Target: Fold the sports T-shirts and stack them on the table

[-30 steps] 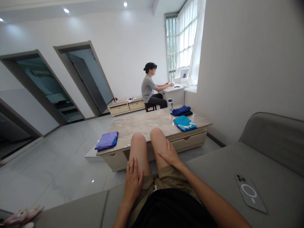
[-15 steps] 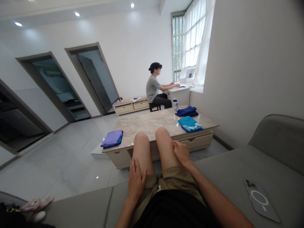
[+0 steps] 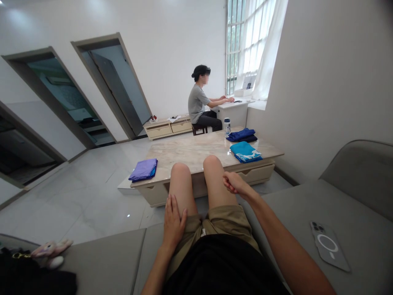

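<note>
While the right hand point(image 3: 235, 183) rests, the marble table's edge point(image 3: 150, 183) lies near.

View: head-worn camera, from a seated person's head
Facing: forward and down
Near field: knees point(image 3: 181, 174)
Far field: coffee table point(image 3: 187, 153), window point(image 3: 242, 45)
</note>
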Motion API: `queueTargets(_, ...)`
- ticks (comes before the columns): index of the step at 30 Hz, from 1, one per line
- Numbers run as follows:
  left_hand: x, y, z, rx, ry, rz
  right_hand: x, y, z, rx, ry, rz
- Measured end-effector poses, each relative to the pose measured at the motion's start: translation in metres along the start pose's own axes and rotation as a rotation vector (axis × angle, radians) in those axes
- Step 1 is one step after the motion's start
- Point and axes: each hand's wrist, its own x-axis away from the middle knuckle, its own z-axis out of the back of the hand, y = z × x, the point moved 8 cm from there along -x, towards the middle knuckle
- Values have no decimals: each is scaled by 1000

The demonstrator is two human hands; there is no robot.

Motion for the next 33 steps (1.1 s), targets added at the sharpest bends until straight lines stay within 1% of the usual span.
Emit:
queueTargets(1,0,1,0,2,-1,-1,-5,15,-9,-18,-36,-74)
queueTargets(3,0,1,1,7,0,0,-11,43,-17,-80,-68,-193)
queueTargets(5,0,1,1,13,-3,4,-15,59,-19,-161,-98,-239)
queueTargets(7,0,1,1,20,-4,10,-17,66,-17,-209,-120,-236)
queueTargets(10,0,0,1,18,1,14,-16,62,-17,-191,-114,-233)
queueTargets(12,0,0,1,12,5,11,-9,48,-21,-181,-144,-232)
queueTargets(13,0,0,1,9,6,10,-2,36,-24,-178,-174,-217)
queueTargets(15,0,0,1,6,6,10,20,3,-21,-145,-212,-127)
queueTargets(16,0,0,1,6,4,12,36,-16,-15,-108,-210,-60)
queueTargets(18,0,1,2,8,3,19,73,-57,6,-8,-133,106)
queueTargets(20,0,2,3,13,5,29,107,-86,33,62,2,202)
queueTargets(21,0,3,3,16,7,34,120,-94,46,83,80,227)
queueTargets(22,0,3,4,18,7,35,126,-99,55,92,144,236)
queueTargets(23,-1,4,5,22,5,35,126,-99,59,90,179,237)
queueTargets(24,-1,4,5,28,1,35,118,-95,56,74,172,229)
queueTargets(25,-1,4,5,34,-5,36,104,-86,47,44,123,201)
queueTargets(26,-2,4,5,39,-12,37,85,-72,32,10,47,149)
queueTargets(27,-2,3,5,43,-19,38,65,-56,16,-36,-40,79)
queueTargets(28,-2,3,4,43,-23,37,45,-33,0,-73,-113,-45)
queueTargets(29,-2,3,4,39,-26,35,28,-7,-10,-85,-126,-189)
queueTargets(30,-2,3,4,34,-26,31,12,14,-12,-105,-64,-270)
queueTargets(31,-2,4,5,27,-26,27,1,33,-18,-155,-81,-328)
queueTargets(33,-2,5,5,17,-22,24,-13,59,-21,-267,-103,-364)
